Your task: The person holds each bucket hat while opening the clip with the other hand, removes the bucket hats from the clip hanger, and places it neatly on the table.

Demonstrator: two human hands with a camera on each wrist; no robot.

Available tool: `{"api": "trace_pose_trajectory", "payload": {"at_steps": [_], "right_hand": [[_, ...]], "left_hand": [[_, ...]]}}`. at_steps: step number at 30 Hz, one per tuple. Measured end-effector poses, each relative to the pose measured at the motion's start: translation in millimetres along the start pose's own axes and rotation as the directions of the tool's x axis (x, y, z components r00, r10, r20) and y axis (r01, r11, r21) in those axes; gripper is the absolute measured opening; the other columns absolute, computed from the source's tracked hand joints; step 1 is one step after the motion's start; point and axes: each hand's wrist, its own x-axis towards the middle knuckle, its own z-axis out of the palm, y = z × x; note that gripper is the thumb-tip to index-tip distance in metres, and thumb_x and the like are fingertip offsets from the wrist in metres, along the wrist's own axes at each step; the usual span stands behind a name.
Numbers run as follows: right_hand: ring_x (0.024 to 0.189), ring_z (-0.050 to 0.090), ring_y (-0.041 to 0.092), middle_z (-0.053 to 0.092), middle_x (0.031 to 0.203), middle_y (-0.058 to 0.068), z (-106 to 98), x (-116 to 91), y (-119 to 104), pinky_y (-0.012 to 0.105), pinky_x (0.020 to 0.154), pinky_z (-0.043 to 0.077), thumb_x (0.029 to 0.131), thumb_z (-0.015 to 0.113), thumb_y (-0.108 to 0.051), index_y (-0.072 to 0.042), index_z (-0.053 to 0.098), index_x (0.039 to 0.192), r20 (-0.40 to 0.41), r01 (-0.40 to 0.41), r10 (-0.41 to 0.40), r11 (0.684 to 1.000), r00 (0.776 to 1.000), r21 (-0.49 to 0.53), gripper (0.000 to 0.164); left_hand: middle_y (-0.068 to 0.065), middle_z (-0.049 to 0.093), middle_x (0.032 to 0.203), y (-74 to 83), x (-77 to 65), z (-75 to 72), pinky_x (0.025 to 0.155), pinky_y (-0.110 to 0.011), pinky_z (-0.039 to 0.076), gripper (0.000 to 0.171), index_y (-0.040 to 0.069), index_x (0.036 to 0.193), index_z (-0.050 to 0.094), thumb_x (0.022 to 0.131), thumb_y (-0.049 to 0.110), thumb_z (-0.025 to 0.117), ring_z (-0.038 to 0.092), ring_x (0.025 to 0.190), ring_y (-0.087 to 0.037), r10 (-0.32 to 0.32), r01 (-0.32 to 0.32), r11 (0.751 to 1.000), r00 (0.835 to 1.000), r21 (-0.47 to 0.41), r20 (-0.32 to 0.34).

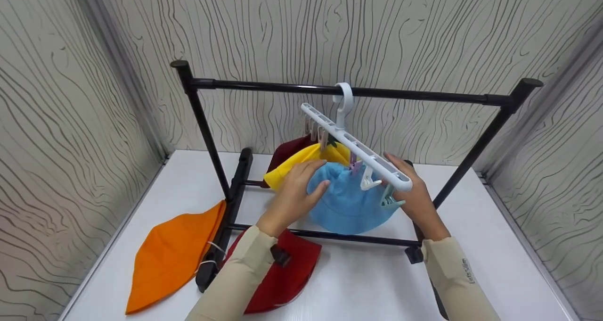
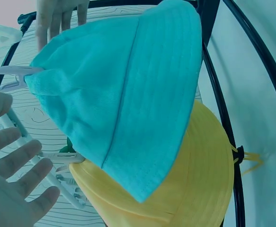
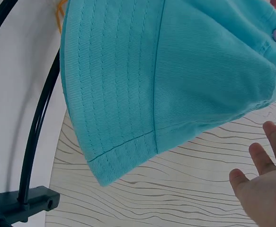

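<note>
A light blue bucket hat [image 1: 348,212] hangs by its crown from a purple clip [image 1: 354,164] on a white clip hanger [image 1: 365,152]. My left hand [image 1: 294,189] is at the hat's left side, fingers spread and apart from the cloth in the left wrist view. On the other side, my right hand [image 1: 417,196] is partly hidden behind the hanger's near end; the right wrist view shows its fingers [image 3: 263,161] extended beside the hat, holding nothing. A white clip [image 1: 369,179] and a green clip [image 1: 390,198] dangle nearer me without hats.
Behind the blue hat hang a yellow hat [image 1: 285,168] and a maroon hat [image 1: 288,150]. The hanger hooks over a black rack's top bar [image 1: 273,87]. An orange hat [image 1: 169,255] lies left of the rack, and a red hat [image 1: 294,274] lies under my left forearm.
</note>
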Motion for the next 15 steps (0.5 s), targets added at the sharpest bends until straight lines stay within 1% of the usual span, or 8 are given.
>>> {"api": "trace_pose_trajectory", "payload": {"at_steps": [3, 5, 8, 10, 15], "right_hand": [[0.137, 0.037, 0.039, 0.039, 0.150, 0.015, 2, 6, 1, 0.064, 0.107, 0.032, 0.094, 0.062, -0.016, -0.013, 0.038, 0.147, 0.022, 0.041, -0.040, 0.999, 0.999, -0.014, 0.059], [0.134, 0.042, 0.038, 0.044, 0.146, 0.015, 4, 10, 1, 0.063, 0.106, 0.034, 0.094, 0.062, -0.017, -0.013, 0.042, 0.145, 0.027, 0.049, -0.050, 0.999, 0.998, 0.016, 0.055], [0.130, 0.047, 0.038, 0.049, 0.141, 0.016, 6, 12, 2, 0.063, 0.104, 0.037, 0.095, 0.061, -0.019, -0.012, 0.044, 0.143, 0.030, 0.044, -0.046, 0.997, 0.998, 0.060, 0.051], [0.128, 0.049, 0.039, 0.051, 0.138, 0.017, 8, 11, 3, 0.063, 0.103, 0.038, 0.094, 0.061, -0.018, -0.010, 0.045, 0.142, 0.025, 0.036, -0.039, 0.994, 0.999, 0.106, 0.051], [0.126, 0.051, 0.039, 0.053, 0.135, 0.020, 11, 7, 3, 0.061, 0.103, 0.039, 0.094, 0.061, -0.014, -0.006, 0.044, 0.141, 0.001, 0.037, -0.037, 0.990, 0.999, 0.139, 0.051]], "left_hand": [[-0.002, 0.052, 0.140, 1.4, 2.8, 0.0, 0.111, -0.040, 0.039, 0.050, 0.012, 0.139, 0.049, 0.094, 0.030, 0.061, 0.047, 0.128, -0.021, -0.004, 0.004, 0.999, 1.000, -0.035, 0.010], [-0.002, 0.052, 0.140, 1.8, 4.8, -0.2, 0.111, -0.040, 0.039, 0.050, 0.013, 0.140, 0.048, 0.094, 0.030, 0.061, 0.046, 0.129, -0.021, -0.004, 0.005, 0.999, 1.000, -0.051, 0.012], [-0.001, 0.051, 0.142, 3.1, 7.5, -0.6, 0.112, -0.039, 0.037, 0.051, 0.014, 0.140, 0.047, 0.095, 0.033, 0.059, 0.045, 0.130, -0.020, -0.004, 0.005, 0.998, 1.000, -0.057, 0.012], [0.000, 0.050, 0.142, 4.6, 9.5, -1.1, 0.112, -0.039, 0.037, 0.050, 0.015, 0.141, 0.047, 0.096, 0.035, 0.058, 0.045, 0.130, -0.020, -0.006, 0.006, 0.999, 1.000, -0.054, 0.013], [0.003, 0.051, 0.142, 9.9, 15.2, -1.8, 0.112, -0.035, 0.036, 0.051, 0.016, 0.140, 0.048, 0.096, 0.038, 0.057, 0.046, 0.129, -0.018, -0.026, 0.027, 0.997, 1.000, -0.068, 0.017]]}}
